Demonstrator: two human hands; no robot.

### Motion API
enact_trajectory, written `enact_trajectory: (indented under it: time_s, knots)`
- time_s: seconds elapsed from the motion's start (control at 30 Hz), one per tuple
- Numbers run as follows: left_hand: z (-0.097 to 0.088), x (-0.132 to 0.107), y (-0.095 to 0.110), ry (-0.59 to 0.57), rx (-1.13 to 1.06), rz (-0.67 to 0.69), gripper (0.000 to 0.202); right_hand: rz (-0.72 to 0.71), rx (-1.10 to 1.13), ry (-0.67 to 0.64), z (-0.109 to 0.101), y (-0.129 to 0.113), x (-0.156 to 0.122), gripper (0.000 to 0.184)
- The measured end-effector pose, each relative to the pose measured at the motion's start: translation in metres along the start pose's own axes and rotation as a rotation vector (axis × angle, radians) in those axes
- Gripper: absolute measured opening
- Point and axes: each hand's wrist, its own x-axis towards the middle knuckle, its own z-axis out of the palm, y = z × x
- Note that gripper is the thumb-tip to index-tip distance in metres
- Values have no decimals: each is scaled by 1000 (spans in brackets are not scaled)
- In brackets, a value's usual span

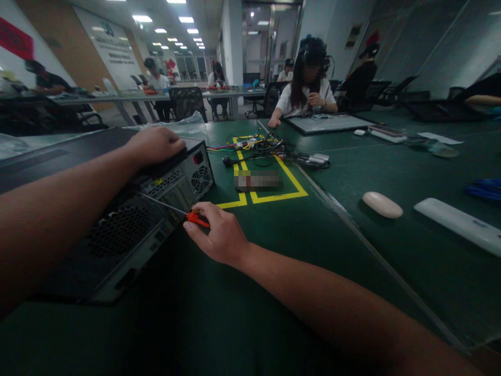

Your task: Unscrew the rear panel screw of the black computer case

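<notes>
A black desktop computer case [129,230] lies on its side on the green table [282,245], its rear panel with fan grille facing me. My left hand [156,143] rests closed over the case's top far edge, pressing on it. My right hand [217,235] grips a red-handled screwdriver [195,218]. Its thin shaft points left at the rear panel, tip against the metal near the slots.
A tangle of cables [266,146] lies beyond yellow tape lines [274,196]. A white mouse [382,204] and white keyboard [457,224] lie to the right. A seated person [305,89] works at a tray across the table; other people sit at far desks.
</notes>
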Motion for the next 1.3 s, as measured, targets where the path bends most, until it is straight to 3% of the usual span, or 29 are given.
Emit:
enact_trajectory:
  time_s: [0.27,1.3]
  knots:
    - [-1,-1,2,-3,-3,-13,59,-7,-23,8,2,0,1,23]
    - [1,0,-1,9,-7,8,58,5,-39,1,1,0,0,26]
